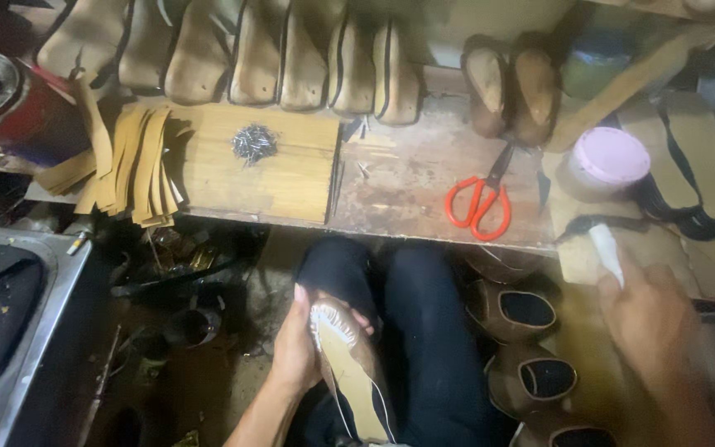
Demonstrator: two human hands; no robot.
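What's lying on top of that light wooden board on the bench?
On the wooden board lies a small heap of dark nails. Tan cut strips overlap its left edge, hiding the board there.

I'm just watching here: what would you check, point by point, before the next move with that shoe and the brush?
1. Left hand grips the shoe firmly at the toe: ok.
2. Shoe sole faces up, in plain sight: ok.
3. Right hand holds the white-handled tool: ok, though blurred.
4. Tool tip loaded: cannot tell.
5. Pink-lidded jar close to the right hand: ok; the lid looks on.
6. Orange scissors lie apart from both hands on the bench: ok.
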